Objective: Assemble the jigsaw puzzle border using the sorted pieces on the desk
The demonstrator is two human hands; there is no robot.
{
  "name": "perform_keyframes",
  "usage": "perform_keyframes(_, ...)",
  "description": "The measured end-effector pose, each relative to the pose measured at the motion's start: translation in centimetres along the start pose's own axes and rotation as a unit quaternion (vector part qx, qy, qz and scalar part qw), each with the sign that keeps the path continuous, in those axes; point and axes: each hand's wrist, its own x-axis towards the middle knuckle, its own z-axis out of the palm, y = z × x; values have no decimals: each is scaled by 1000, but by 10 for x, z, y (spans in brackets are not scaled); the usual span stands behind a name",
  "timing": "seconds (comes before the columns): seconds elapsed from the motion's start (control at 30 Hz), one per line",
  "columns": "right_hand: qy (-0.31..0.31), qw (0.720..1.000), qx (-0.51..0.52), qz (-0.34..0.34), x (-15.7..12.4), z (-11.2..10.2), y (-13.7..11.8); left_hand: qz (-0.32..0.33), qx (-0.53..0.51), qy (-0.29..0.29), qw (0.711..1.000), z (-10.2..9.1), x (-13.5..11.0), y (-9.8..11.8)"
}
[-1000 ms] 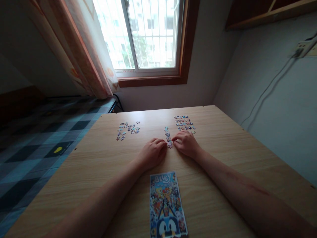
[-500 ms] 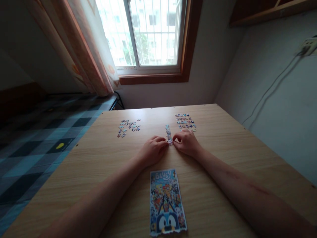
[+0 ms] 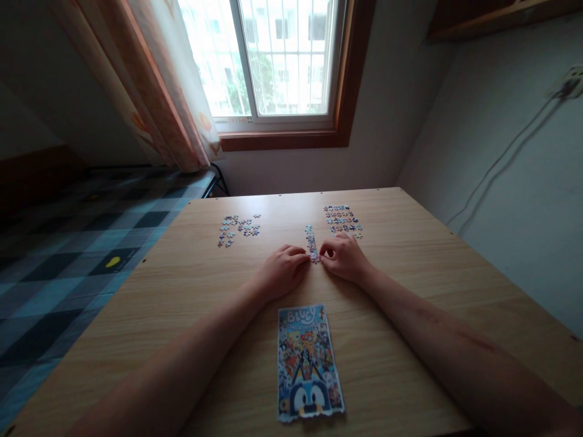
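Observation:
A short joined strip of puzzle pieces (image 3: 311, 241) lies on the wooden table (image 3: 410, 291). My left hand (image 3: 282, 271) rests curled on the table, its fingertips pressed against the near end of the strip from the left. My right hand (image 3: 345, 257) is curled too, and its fingertips pinch the same end from the right. Loose pieces (image 3: 235, 228) lie scattered at the far left. A tidier patch of pieces (image 3: 342, 220) sits just beyond my right hand. A colourful cartoon reference picture (image 3: 306, 363) lies near the table's front edge, between my forearms.
The table stands in a corner, with a wall on the right and a window (image 3: 273, 60) with a curtain (image 3: 155, 91) behind it. A bed with a checked cover (image 3: 68, 249) lies along the table's left side. A cable hangs down the right wall.
The view has tilted slightly, so everything sits a little higher in the frame. Both hands stay at the near end of the strip with hardly any movement.

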Motion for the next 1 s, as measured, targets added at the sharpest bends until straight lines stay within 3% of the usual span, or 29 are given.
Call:
perform_keyframes(0.67, 12, 1000, 27, -7, 2, -1, 3, 3, -1, 4, 1000, 0, 0, -1)
perform_keyframes(1.0, -15, 999, 40, -30, 2, -2, 3, 11, -2, -9, 1000, -1, 1, -1)
